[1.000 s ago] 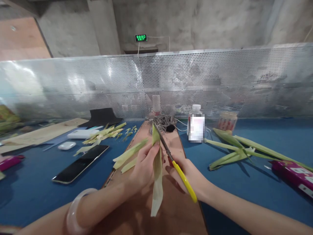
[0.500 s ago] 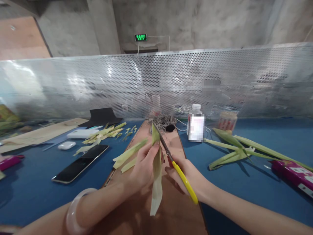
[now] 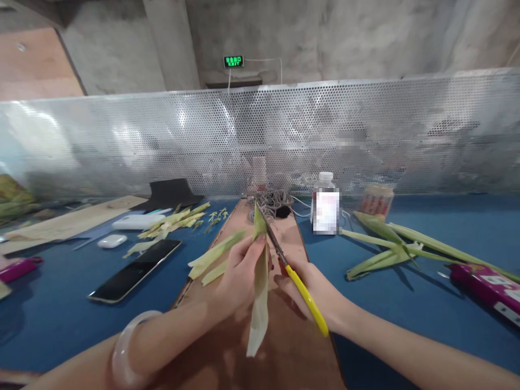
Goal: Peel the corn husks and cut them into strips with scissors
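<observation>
My left hand pinches a pale green corn husk strip between thumb and fingers. One end of the strip rises to a point above the fingers, and the longer end hangs down toward me. In my right hand is a pair of scissors with yellow and red handles, the fingers closed round the grips. The dark blades lie along the right edge of the husk's pointed upper end. Two more cut husk pieces lie left of my left hand, on the brown cardboard.
A phone, white earbud case and husk scraps lie on the blue table at left. Grey cord is heaped ahead. At right are a bottle, a jar, long husk leaves and a purple tube.
The husk's pointed tip has shifted slightly right and its hanging end slightly left. Both hands keep nearly the same place and hold.
</observation>
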A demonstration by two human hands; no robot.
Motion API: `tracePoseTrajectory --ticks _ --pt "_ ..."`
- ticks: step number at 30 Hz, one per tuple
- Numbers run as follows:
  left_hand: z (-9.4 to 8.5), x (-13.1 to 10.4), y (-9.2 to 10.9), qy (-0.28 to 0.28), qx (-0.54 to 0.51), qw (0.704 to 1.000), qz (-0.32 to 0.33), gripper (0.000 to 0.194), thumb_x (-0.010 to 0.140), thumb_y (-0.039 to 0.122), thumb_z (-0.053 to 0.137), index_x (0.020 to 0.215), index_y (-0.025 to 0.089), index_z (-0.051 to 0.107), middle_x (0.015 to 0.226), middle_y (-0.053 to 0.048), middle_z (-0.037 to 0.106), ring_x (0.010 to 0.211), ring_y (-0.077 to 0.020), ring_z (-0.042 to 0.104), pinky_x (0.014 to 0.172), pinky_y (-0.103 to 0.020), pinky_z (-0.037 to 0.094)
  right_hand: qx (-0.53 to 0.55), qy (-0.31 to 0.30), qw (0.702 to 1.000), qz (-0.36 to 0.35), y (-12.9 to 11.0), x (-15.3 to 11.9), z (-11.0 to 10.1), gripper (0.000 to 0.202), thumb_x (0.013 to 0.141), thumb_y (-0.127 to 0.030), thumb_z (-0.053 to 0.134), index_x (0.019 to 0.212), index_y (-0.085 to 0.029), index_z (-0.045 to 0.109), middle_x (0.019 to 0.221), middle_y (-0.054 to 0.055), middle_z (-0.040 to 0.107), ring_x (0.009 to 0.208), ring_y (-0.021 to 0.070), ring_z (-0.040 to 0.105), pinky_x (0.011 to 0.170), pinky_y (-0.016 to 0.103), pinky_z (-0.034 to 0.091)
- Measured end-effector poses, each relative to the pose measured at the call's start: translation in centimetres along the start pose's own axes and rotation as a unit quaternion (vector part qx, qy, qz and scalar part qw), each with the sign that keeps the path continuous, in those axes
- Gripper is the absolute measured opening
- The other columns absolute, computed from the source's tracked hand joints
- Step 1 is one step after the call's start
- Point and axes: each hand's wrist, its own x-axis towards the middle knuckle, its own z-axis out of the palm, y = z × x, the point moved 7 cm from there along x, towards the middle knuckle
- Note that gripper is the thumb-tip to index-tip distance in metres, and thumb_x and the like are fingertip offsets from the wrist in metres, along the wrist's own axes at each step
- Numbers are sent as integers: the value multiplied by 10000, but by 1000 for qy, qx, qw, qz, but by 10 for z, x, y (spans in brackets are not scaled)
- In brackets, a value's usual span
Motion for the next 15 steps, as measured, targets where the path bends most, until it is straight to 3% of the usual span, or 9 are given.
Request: tracePoseTrajectory --ticks 15 --pt "-7 -2 -3 54 33 997 -36 328 754 418 495 524 186 471 462 26 452 448 -96 397 455 -219 319 14 8 1000 -12 -3 0 0 117 803 -265 429 730 -180 461 496 -62 402 425 67 414 421 184 293"
